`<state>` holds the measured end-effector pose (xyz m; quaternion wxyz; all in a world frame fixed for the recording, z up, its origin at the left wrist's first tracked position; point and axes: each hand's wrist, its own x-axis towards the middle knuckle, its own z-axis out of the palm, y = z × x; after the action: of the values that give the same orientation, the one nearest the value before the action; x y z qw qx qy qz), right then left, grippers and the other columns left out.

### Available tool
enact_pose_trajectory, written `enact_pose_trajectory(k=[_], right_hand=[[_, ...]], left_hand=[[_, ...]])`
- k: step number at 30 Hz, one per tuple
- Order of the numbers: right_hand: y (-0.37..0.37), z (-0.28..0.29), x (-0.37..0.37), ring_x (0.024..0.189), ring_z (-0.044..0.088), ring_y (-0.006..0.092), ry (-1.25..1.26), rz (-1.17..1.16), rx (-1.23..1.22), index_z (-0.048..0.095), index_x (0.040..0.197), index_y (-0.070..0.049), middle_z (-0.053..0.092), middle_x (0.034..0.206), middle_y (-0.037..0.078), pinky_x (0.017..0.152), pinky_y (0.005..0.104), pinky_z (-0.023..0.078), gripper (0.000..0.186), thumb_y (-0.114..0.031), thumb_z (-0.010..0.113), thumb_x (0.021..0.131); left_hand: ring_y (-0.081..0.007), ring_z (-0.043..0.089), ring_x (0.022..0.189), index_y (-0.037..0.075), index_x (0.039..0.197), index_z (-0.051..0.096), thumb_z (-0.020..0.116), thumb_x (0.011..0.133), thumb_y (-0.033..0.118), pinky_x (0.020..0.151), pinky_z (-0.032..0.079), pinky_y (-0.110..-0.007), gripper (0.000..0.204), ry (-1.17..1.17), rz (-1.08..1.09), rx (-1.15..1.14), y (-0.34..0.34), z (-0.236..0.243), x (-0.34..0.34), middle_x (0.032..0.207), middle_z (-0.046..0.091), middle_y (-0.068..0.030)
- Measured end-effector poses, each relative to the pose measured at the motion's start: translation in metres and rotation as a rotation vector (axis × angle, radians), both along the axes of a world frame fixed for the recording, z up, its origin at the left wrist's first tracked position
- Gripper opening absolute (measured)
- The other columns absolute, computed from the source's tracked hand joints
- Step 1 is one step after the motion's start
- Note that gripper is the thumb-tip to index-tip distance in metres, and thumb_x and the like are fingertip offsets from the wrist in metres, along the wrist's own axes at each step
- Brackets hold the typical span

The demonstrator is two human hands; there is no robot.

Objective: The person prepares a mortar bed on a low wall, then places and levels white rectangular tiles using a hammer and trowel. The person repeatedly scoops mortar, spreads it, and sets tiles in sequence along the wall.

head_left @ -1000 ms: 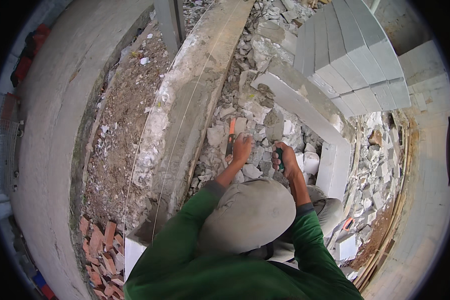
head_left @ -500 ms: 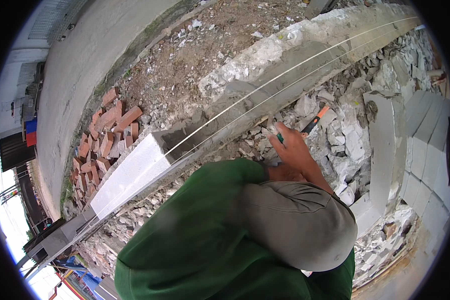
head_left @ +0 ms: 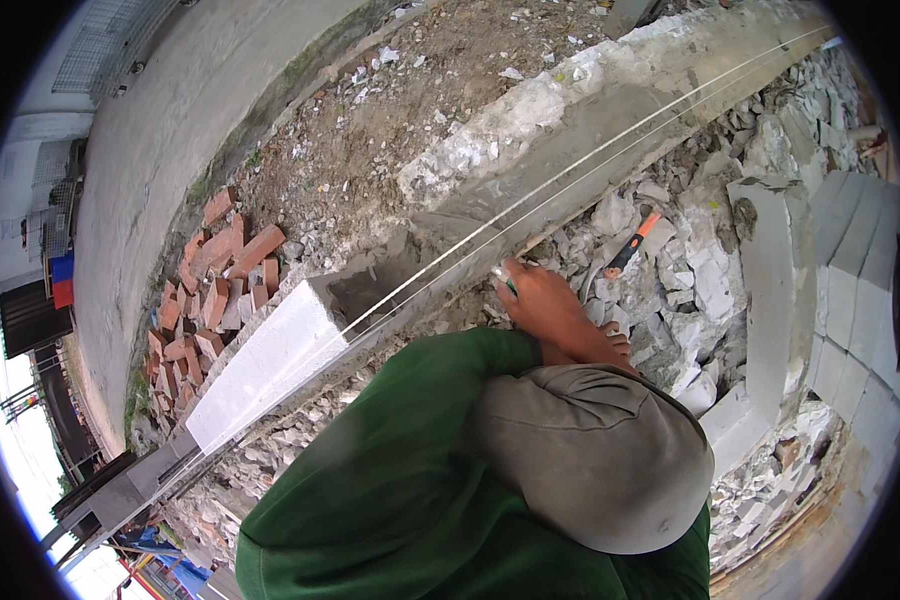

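My right hand [head_left: 540, 298] is closed around a small green object [head_left: 511, 287] with a pale tip, whose kind I cannot make out. It is beside the near edge of the mortar-covered wall top [head_left: 530, 200]. My left forearm, in a green sleeve [head_left: 400, 430], crosses under the right one. Only some fingers of my left hand [head_left: 618, 342] show over the rubble; whether they grip anything is hidden. A tool with an orange and black handle [head_left: 634, 245] lies on broken stones to the right of my right hand.
Two taut strings [head_left: 530, 195] run along the wall. A white block [head_left: 270, 365] stands at its left end, near a pile of red bricks [head_left: 215, 265]. Rubble [head_left: 690, 260] lies right, before stacked grey blocks [head_left: 855, 260]. A rounded grey cloth shape [head_left: 590, 455] covers the lower middle.
My right hand has moved left with the green object, closer to the wall and away from the orange-handled tool. Fingers of my left hand have come into view beside the right forearm.
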<state>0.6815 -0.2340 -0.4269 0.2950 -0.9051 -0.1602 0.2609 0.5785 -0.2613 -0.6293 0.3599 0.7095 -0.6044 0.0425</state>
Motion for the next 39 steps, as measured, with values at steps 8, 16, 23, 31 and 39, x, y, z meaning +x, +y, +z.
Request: enact_pose_trajectory(k=[8, 16, 23, 31, 39], right_hand=[[0.013, -0.018, -0.003, 0.081, 0.073, 0.0395, -0.254, 0.210, 0.054, 0.061, 0.116, -0.004, 0.072, 0.102, 0.017, 0.071, 0.0515, 0.058, 0.033, -0.030, 0.064, 0.098], [-0.039, -0.007, -0.008, 0.089, 0.070, 0.0451, -0.144, -0.036, 0.190, 0.061, 0.112, 0.000, 0.069, 0.098, 0.021, 0.081, 0.0530, 0.055, 0.034, -0.032, 0.057, 0.101], [-0.223, -0.018, -0.039, 0.103, 0.066, 0.0475, -0.134, -0.735, 0.026, 0.067, 0.111, 0.003, 0.070, 0.105, 0.030, 0.090, 0.0529, 0.052, 0.049, -0.044, 0.057, 0.102], [-0.350, -0.106, -0.031, 0.107, 0.068, 0.0491, 0.073, -1.039, -0.080, 0.070, 0.109, 0.011, 0.071, 0.107, 0.035, 0.096, 0.0518, 0.052, 0.062, -0.049, 0.059, 0.098], [-0.375, -0.139, -0.006, 0.109, 0.066, 0.0508, -0.039, -1.154, -0.157, 0.072, 0.105, 0.008, 0.069, 0.106, 0.037, 0.097, 0.0528, 0.051, 0.060, -0.050, 0.055, 0.101]], left_hand=[[-0.0233, 0.057, 0.110, 0.010, 0.103, 0.062, 0.065, 0.079, 0.032, 0.100, 0.037, -0.048, 0.033, 0.025, -0.010, 0.075, -0.018, 0.001, -0.006, 0.107, 0.059, -0.0059], [-0.0259, 0.056, 0.121, 0.005, 0.128, 0.060, 0.068, 0.080, 0.039, 0.109, 0.035, -0.052, 0.059, 0.023, -0.201, 0.110, -0.013, 0.011, 0.011, 0.120, 0.060, -0.0104], [-0.0269, 0.056, 0.126, 0.007, 0.130, 0.062, 0.068, 0.088, 0.037, 0.113, 0.034, -0.052, 0.052, 0.291, -0.116, 0.331, -0.005, 0.045, 0.006, 0.127, 0.063, -0.0100], [-0.0292, 0.057, 0.123, 0.006, 0.126, 0.064, 0.070, 0.087, 0.034, 0.112, 0.037, -0.052, 0.048, 0.303, -0.139, 0.230, -0.014, 0.050, 0.017, 0.124, 0.064, -0.0115], [-0.0317, 0.057, 0.122, 0.005, 0.124, 0.063, 0.072, 0.089, 0.032, 0.111, 0.038, -0.053, 0.045, 0.295, -0.135, 0.188, -0.015, 0.056, 0.021, 0.123, 0.063, -0.0128]])
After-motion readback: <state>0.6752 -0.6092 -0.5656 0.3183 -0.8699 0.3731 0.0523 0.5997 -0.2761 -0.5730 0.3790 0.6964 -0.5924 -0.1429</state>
